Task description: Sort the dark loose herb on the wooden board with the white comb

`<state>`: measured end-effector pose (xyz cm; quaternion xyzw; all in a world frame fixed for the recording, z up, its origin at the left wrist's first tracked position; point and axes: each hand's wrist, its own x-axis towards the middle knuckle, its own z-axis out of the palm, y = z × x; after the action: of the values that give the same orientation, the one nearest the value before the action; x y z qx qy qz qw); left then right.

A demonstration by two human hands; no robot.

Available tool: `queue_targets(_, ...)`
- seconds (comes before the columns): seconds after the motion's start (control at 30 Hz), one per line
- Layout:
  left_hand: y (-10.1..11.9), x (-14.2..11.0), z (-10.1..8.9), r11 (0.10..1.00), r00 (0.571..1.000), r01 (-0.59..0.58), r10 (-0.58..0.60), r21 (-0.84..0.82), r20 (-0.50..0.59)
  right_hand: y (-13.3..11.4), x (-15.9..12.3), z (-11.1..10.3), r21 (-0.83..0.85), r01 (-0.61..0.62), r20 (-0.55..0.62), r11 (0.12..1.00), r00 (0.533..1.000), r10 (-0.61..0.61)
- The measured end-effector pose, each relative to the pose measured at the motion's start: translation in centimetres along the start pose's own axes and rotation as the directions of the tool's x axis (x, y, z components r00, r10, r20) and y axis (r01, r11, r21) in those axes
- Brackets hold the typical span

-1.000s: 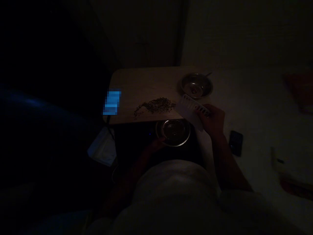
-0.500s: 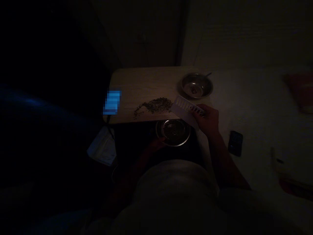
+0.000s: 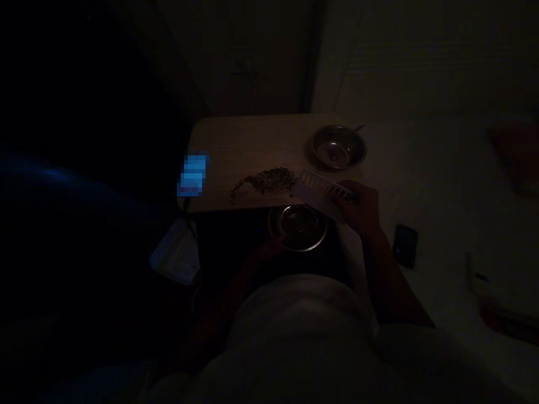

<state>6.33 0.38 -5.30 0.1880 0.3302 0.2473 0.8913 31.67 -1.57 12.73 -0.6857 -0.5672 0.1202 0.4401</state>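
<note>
The scene is very dark. My right hand [image 3: 360,205] is closed on a pale flat slotted piece [image 3: 309,193], whose left end rests near the right side of a heap of small dark grains [image 3: 272,180]. The heap lies on a light wooden table [image 3: 236,134], with a thin scatter trailing left. Below the table's front edge is a shiny round metal bowl [image 3: 320,242]. My left hand [image 3: 275,242] grips this bowl's left rim, its fingers mostly lost in shadow. What lies inside the lower bowl is hard to make out.
A second metal bowl [image 3: 343,160] with a utensil handle stands at the table's back right. A pixelated lit screen [image 3: 193,174] is at the left edge. To the right, a dark phone [image 3: 406,246] lies on a pale surface. A whitish packet [image 3: 177,255] is lower left.
My right hand and the slotted piece have shifted slightly down. The left hand and the lower bowl look the same, and the grain heap is about unchanged.
</note>
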Motion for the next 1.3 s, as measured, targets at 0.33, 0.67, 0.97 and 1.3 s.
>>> queue_targets(0.33,-0.1,0.0,-0.2,1.0,1.0,-0.021,0.021,-0.01,-0.002,0.0,-0.2,-0.3,0.006,-0.013,0.055,1.0,0.998,0.012)
queue_targets(0.67,-0.1,-0.1,-0.1,1.0,1.0,-0.009,0.009,-0.019,0.0,0.1,-0.4,-0.5,0.027,-0.012,0.06,1.0,0.998,0.01)
queue_targets(0.97,0.1,-0.1,0.1,1.0,0.998,0.021,-0.022,-0.015,-0.053,0.0,-0.4,-0.5,0.007,-0.015,0.057,1.0,0.998,0.015)
queue_targets(1.3,0.3,-0.2,0.6,0.999,1.0,-0.011,0.01,-0.031,-0.029,0.2,-0.5,-0.5,0.022,-0.025,0.055,0.999,0.998,0.024)
